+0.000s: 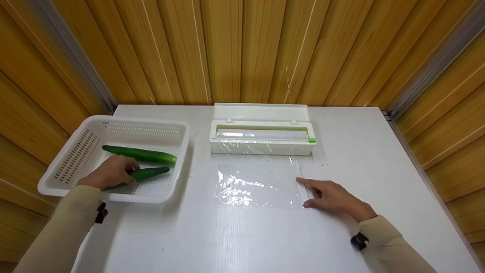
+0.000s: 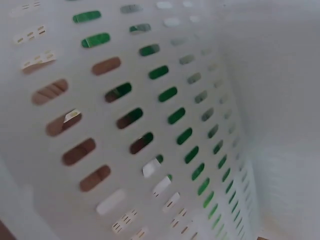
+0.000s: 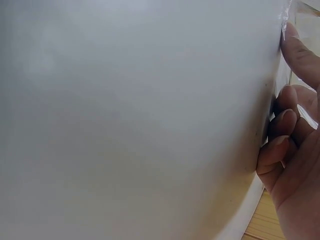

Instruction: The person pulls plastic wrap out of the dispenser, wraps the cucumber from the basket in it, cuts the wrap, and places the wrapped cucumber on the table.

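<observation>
Inside a white perforated basket at the left, my left hand grips the nearer green cucumber. A second cucumber lies just beyond it. The left wrist view shows the basket wall up close, with green and parts of the hand visible through its slots. A sheet of clear plastic wrap is drawn out flat on the table from a white dispenser box. My right hand rests at the sheet's right edge, index finger extended and thumb touching near the corner.
The dispenser's lid stands raised at the back, over a roll of wrap inside. A green slider sits at the box's right end. Wood-patterned walls enclose the white table at the back and sides.
</observation>
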Tool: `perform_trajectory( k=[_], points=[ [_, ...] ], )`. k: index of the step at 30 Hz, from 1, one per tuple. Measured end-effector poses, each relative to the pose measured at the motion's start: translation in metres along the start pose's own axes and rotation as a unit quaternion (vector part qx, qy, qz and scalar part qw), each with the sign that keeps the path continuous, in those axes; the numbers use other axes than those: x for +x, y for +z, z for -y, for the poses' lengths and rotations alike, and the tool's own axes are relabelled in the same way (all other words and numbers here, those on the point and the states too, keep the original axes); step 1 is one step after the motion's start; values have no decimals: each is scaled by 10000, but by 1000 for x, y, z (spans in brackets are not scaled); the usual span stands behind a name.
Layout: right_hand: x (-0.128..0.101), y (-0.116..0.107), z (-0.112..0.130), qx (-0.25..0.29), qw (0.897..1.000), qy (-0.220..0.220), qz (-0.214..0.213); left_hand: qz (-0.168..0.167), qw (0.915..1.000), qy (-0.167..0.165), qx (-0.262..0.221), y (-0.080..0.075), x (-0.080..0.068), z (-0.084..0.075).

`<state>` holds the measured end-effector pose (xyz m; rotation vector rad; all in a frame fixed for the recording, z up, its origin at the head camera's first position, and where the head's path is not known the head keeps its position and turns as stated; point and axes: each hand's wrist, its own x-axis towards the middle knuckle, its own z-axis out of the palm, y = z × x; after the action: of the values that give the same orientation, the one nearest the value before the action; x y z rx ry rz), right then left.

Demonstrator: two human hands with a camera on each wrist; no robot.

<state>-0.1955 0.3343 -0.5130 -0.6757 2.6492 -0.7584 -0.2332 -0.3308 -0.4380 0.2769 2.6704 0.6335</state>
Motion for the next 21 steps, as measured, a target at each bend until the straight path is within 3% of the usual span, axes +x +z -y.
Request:
perform_trajectory(
  k=[6,10,21],
  points=[
    [-1,0,-2,14,9999,-95,-49,-132,9996,254,-44,1,2,0],
    [-1,0,-2,3,9999,-115,-81,-233,9994,243,-98,1,3,-3],
    [-2,1,0,-18,9999,-111,-76,-892,9937,444,-508,-5,-1,-9]
  ],
)
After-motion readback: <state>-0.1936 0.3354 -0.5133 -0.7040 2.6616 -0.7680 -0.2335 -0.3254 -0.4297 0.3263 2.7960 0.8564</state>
